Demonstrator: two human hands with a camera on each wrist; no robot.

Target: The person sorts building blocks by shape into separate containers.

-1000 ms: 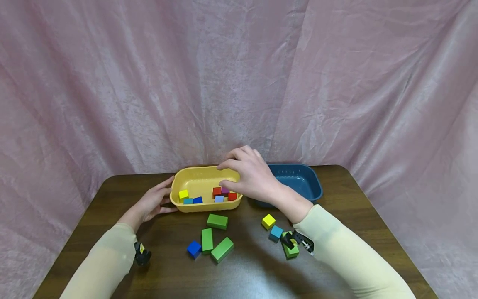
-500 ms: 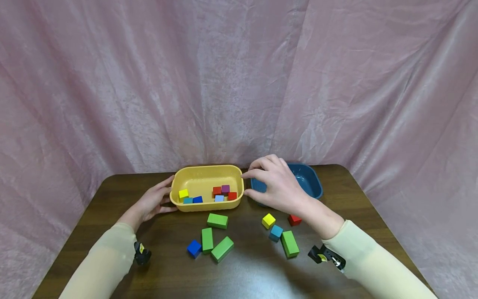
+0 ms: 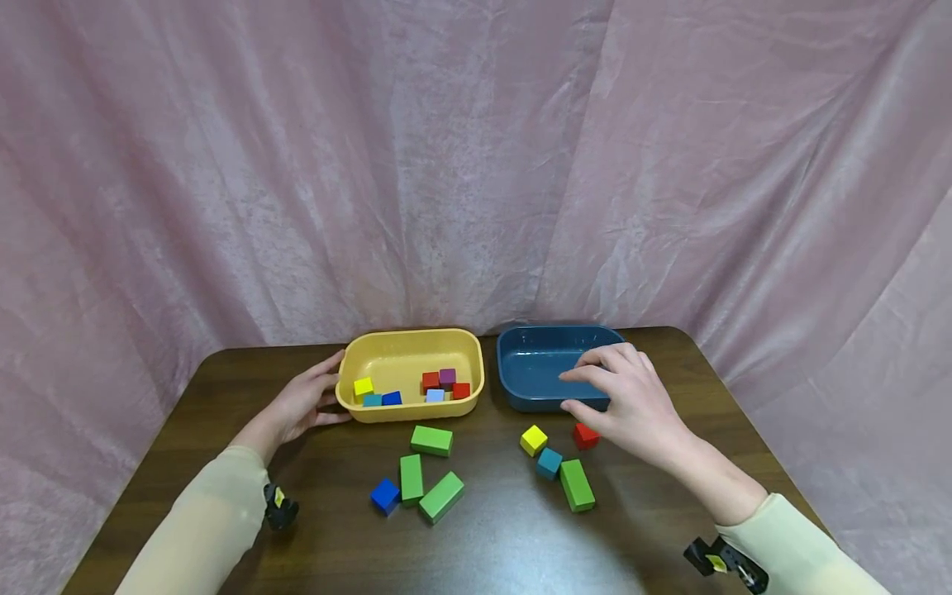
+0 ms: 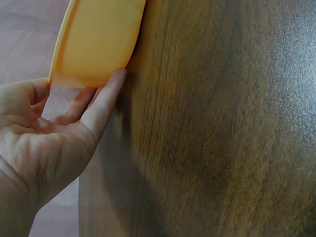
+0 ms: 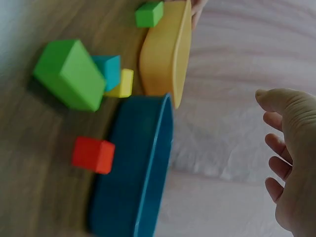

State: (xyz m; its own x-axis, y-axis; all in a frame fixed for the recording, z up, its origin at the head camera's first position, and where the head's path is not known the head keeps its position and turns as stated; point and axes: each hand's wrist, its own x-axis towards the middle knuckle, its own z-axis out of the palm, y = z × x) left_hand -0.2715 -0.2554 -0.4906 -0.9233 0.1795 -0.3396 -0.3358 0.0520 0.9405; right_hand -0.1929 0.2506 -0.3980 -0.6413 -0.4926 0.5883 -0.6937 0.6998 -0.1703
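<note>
My left hand (image 3: 307, 400) rests against the left end of a yellow tray (image 3: 411, 409), its fingers fairly straight on the outer wall. In the left wrist view the fingertips (image 4: 117, 74) touch the tray's end and lower edge. Inside the tray lie several small cubes, among them a yellow cube (image 3: 363, 387), a purple cube (image 3: 447, 377) and a light blue cube (image 3: 435, 396). My right hand (image 3: 632, 405) hovers by the right front of a blue tray (image 3: 539, 405), holding nothing, thumb and fingers apart. A red cube (image 3: 586, 435) lies just below that hand on the table.
On the dark wooden table (image 3: 506, 545), a yellow cube (image 3: 533, 440), a teal cube (image 3: 549, 464) and a green block (image 3: 577, 485) lie before the blue tray. More green blocks (image 3: 431, 440) and a blue cube (image 3: 385, 497) lie before the yellow tray. A pink curtain (image 3: 476, 165) hangs behind.
My right hand has moved right, from over the yellow tray's right end across to the right side of the blue tray, uncovering the red cube. My left hand has stayed at the yellow tray.
</note>
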